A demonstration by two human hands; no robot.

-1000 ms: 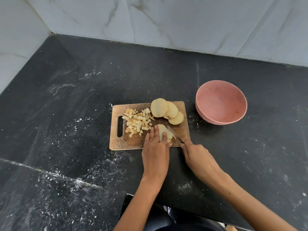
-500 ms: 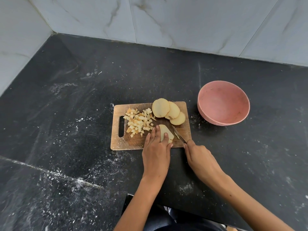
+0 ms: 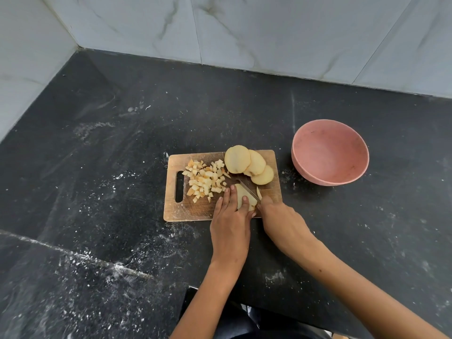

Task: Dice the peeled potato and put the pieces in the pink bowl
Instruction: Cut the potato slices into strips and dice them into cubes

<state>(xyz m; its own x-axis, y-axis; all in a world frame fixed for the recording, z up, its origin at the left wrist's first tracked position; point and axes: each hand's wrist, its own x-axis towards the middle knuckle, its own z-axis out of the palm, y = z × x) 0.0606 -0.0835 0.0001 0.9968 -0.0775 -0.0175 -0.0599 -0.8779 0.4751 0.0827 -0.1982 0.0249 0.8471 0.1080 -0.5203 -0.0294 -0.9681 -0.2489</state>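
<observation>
A wooden cutting board [image 3: 193, 211] lies on the black counter. On its left half sits a heap of diced potato [image 3: 205, 180]. Three round potato slices [image 3: 248, 163] overlap at its far right corner. My left hand [image 3: 231, 218] presses straight fingers on a potato slice [image 3: 242, 195] at the board's near edge. My right hand [image 3: 281, 217] grips a knife [image 3: 248, 189], its blade lying across that slice; a thin cut strip [image 3: 258, 192] lies just right of the blade. The pink bowl [image 3: 330, 152] stands empty to the right of the board.
Marble-tiled walls close the counter at the back and the left. White specks dust the black counter [image 3: 122, 167] around the board. A lower ledge [image 3: 61, 289] runs along the near left.
The knife blade has moved left onto the slice under my left hand, and my right hand has come closer to the left one. A thin strip now lies cut off beside the blade.
</observation>
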